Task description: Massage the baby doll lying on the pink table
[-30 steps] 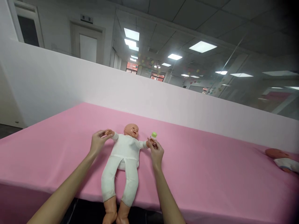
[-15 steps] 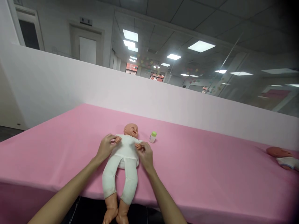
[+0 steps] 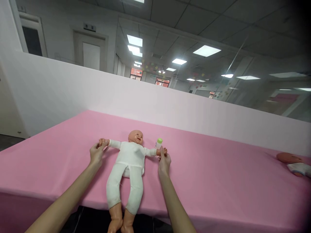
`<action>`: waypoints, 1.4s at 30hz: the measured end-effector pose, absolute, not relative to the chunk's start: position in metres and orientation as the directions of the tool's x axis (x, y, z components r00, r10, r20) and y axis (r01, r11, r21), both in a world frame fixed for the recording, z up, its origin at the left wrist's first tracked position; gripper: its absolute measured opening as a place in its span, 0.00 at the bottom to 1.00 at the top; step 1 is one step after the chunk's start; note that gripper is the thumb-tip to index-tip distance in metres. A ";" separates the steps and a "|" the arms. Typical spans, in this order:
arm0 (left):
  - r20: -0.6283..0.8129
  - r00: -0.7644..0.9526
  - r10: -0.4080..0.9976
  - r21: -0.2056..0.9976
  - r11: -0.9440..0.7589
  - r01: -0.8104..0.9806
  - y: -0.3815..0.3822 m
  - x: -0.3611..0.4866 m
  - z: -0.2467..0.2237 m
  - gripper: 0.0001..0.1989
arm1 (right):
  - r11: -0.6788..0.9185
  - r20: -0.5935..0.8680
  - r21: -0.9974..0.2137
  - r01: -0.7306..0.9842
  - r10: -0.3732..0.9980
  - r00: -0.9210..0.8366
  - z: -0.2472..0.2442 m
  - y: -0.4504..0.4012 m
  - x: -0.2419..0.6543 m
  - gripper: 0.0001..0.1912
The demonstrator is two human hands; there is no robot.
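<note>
A baby doll [image 3: 131, 158] in a white suit lies face up, its head away from me and its bare feet past the table's near edge. Both its arms are stretched out sideways. My left hand [image 3: 97, 153] is closed on the doll's hand at the left. At the right, my right hand [image 3: 164, 162] pinches the doll's other hand. Just behind that hand stands a small white bottle [image 3: 159, 143] with a green cap, its lower part partly hidden.
The pink-covered table [image 3: 213, 174] has a white wall [image 3: 145, 100] with glass above it along the back. A second doll [image 3: 297, 164] lies at the far right edge.
Both my hands have moved outward from the doll's chest, the left to the left and the right to the right. The doll's arms have gone from bent to spread.
</note>
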State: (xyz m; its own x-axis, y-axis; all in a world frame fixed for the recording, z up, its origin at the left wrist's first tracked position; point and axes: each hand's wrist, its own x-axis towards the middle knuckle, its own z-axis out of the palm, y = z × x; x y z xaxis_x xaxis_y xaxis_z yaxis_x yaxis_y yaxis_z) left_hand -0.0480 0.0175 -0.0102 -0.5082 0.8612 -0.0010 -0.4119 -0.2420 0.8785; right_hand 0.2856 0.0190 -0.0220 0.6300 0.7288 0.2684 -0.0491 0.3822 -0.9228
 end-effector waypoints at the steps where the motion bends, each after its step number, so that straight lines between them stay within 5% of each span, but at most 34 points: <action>1: 0.101 -0.496 0.863 0.911 -0.280 -0.302 0.017 -0.043 -0.007 0.14 | 0.393 0.314 -0.920 -0.003 0.741 0.594 -0.015 0.016 0.277 0.22; 6: 0.520 -0.150 0.841 0.838 -0.468 0.279 0.008 -0.017 0.001 0.13 | 0.537 0.595 -0.781 0.319 0.795 0.118 -0.001 -0.007 0.234 0.13; 9: 0.564 0.135 0.815 0.651 -0.539 0.535 0.000 -0.007 -0.001 0.13 | 0.631 0.660 -0.553 0.543 0.730 -0.177 -0.013 -0.016 0.220 0.05; 13: 0.567 0.202 0.799 0.543 -0.547 0.638 -0.003 -0.005 -0.003 0.14 | 0.689 0.675 -0.413 0.596 0.671 -0.308 -0.023 -0.018 0.215 0.06; 17: 0.548 -0.066 0.834 0.765 -0.467 0.443 0.003 -0.015 0.000 0.11 | 0.561 0.640 -0.701 0.440 0.767 0.043 -0.013 -0.010 0.230 0.10; 21: 0.230 -0.384 0.894 0.962 -0.269 -0.050 0.008 -0.039 -0.003 0.15 | 0.370 0.379 -0.922 0.114 0.798 0.469 -0.012 0.004 0.262 0.21; 26: -0.255 -0.388 0.886 0.795 -0.037 -0.606 0.011 -0.066 -0.022 0.08 | 0.254 0.053 -0.930 -0.265 0.808 0.587 -0.037 0.015 0.296 0.24; 31: -0.323 -0.414 0.851 0.734 -0.052 -0.678 0.013 -0.064 -0.026 0.07 | 0.290 0.035 -0.901 -0.324 0.790 0.612 -0.039 0.017 0.300 0.24; 34: -0.173 -0.475 0.863 0.826 -0.135 -0.547 0.012 -0.050 -0.010 0.10 | 0.327 0.125 -0.916 -0.231 0.782 0.610 -0.020 0.016 0.288 0.25; 38: 0.243 -0.429 0.870 0.941 -0.319 -0.114 0.006 -0.022 0.013 0.15 | 0.382 0.348 -0.923 0.033 0.798 0.492 0.005 0.004 0.254 0.22; 42: 0.564 -0.102 0.820 0.786 -0.495 0.370 -0.006 0.002 0.013 0.11 | 0.513 0.562 -0.794 0.325 0.824 0.073 0.003 -0.014 0.221 0.11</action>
